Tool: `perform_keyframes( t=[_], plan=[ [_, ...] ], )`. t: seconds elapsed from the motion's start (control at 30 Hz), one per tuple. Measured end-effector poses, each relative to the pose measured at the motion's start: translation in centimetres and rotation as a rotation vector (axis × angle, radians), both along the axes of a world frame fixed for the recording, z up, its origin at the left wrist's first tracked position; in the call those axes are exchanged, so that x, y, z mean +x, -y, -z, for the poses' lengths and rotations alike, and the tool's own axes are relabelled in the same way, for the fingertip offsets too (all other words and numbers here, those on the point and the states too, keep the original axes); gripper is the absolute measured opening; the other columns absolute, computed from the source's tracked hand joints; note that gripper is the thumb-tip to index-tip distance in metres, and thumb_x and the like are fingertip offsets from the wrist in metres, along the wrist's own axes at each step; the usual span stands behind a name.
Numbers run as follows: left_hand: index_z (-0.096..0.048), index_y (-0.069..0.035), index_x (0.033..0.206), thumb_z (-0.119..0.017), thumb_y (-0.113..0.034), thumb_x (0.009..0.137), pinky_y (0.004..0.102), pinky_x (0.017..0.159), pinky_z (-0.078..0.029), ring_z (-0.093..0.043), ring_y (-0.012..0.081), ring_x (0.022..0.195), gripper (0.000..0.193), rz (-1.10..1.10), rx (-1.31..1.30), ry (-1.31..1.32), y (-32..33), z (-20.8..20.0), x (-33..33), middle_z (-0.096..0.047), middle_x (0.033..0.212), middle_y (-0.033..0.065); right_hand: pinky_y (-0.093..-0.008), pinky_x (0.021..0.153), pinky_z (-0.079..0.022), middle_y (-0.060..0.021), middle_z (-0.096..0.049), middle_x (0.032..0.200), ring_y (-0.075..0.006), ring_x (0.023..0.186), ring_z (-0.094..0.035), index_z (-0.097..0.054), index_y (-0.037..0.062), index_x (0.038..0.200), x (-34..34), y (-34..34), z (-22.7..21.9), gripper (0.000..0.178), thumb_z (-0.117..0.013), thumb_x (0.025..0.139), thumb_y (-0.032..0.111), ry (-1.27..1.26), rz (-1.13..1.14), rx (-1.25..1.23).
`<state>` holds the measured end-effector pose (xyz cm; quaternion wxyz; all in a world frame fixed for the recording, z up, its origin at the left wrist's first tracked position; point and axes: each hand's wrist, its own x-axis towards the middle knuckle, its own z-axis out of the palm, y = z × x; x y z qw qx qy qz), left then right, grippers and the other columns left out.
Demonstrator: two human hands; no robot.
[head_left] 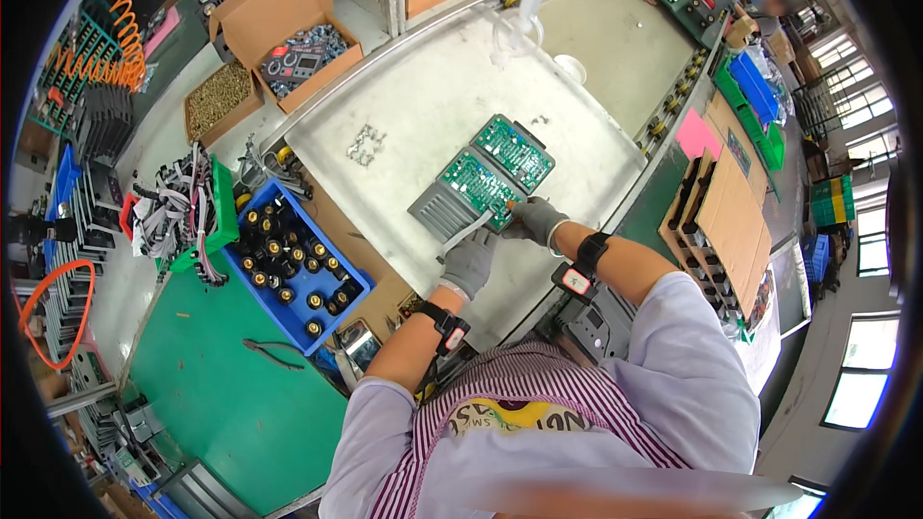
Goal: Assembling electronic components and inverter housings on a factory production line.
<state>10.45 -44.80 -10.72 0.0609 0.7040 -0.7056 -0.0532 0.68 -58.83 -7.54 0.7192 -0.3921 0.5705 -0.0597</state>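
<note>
An opened dark grey device housing lies on the white work surface, with a green circuit board [471,181] in its near half and another green circuit board [514,150] in its far half. A flat grey cable [465,235] runs from the near board's right corner toward the lower left. My left hand [469,264], in a grey glove, is closed on this cable just below the housing. At the board's right corner, my gloved right hand [538,219] is closed, with its fingertips by the cable's end. What those fingertips hold is hidden.
Left of the white work surface [413,77] stands a blue bin [361,281] of black round parts with brass-coloured centres. Beyond it are a green bin [226,207] of cables and a box [221,101] of small brass parts. Pliers [274,354] lie on the green mat [221,404]. Cardboard pieces [735,231] stand right.
</note>
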Motion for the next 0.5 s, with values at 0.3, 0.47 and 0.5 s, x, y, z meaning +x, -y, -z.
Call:
perform_keyframes(
  t=[0.3, 0.47, 0.5],
  plan=[
    [-0.05, -0.014, 0.107, -0.049, -0.015, 0.073, 0.0364, 0.083, -0.041, -0.045, 0.0225, 0.107, 0.034, -0.047, 0.068, -0.151, 5.4, 0.9, 4.2, -0.046, 0.114, 0.0039, -0.0363, 0.054, -0.056, -0.0257, -0.058, 0.084, -0.0325, 0.065, -0.063, -0.035, -0.0111, 0.108, 3.7, 4.9, 0.2, 0.043, -0.056, 0.08, 0.014, -0.031, 0.031, -0.119],
    [-0.048, -0.017, 0.115, -0.049, -0.014, 0.074, 0.0368, 0.084, -0.04, -0.046, 0.0228, 0.108, 0.041, -0.004, 0.078, 0.02, 13.1, -0.1, 8.6, -0.045, 0.119, 0.0029, -0.0339, 0.056, -0.053, -0.0182, -0.061, 0.08, -0.0263, 0.067, -0.064, -0.05, -0.0104, 0.094, 7.8, 13.8, 3.4, 0.035, -0.058, 0.079, 0.021, -0.038, -0.308, -0.461],
    [-0.047, -0.018, 0.117, -0.048, -0.013, 0.074, 0.037, 0.085, -0.04, -0.046, 0.0228, 0.107, 0.043, -0.009, 0.112, 0.082, 14.7, -0.3, 9.4, -0.045, 0.121, 0.0028, -0.0336, 0.058, -0.053, -0.0171, -0.062, 0.079, -0.0254, 0.068, -0.064, -0.053, -0.0093, 0.092, 9.1, 15.5, 3.7, 0.034, -0.058, 0.079, 0.022, -0.137, -0.206, -0.413]
  ],
)
